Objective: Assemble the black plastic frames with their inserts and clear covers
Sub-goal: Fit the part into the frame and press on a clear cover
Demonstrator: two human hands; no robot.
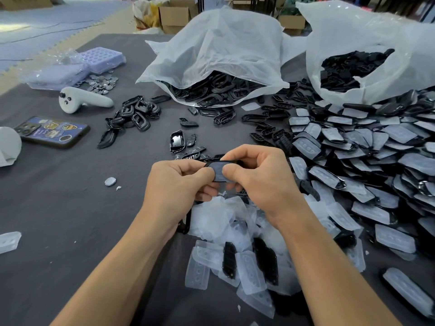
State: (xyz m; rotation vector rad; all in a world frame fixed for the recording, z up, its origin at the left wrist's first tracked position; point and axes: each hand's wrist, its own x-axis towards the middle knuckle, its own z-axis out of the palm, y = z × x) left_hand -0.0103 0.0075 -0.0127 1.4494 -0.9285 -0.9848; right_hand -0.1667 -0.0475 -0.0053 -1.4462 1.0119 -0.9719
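Both hands meet over the middle of the dark table (58,208). The left hand (179,182) and the right hand (261,177) each pinch one black frame (209,164) that has a clear cover (220,172) on its upper face. The thumbs press on the cover from the two ends, and the other fingers curl below. The piece is held just above a heap of loose clear covers (226,231) at 6 o'clock, where some black inserts (229,260) lie mixed in. The fingers hide the underside, so I cannot tell if the cover sits fully in.

At 12 o'clock a white plastic bag (219,50) lies on its side, and glossy black frames (216,90) spill from its open mouth. The film hides how many are inside. At 1 o'clock a second white bag (367,31) has a torn hole that shows small black parts (348,67), too dark to tell apart. At 3 o'clock a big pile of covered frames (364,156) is cut off by the right edge.

At 11 o'clock is a small heap of frames (134,114). At 10 o'clock a lilac blister tray (103,58) with round cells lies beside a pile of coin cells (101,83). A white handheld controller (84,100) and a phone (53,131) lie nearer. A single coin cell (110,181) lies at 9 o'clock, near the left hand. A white object (8,147) at the left edge is cut off, and I cannot name it. Cardboard boxes (176,17) stand behind the table.
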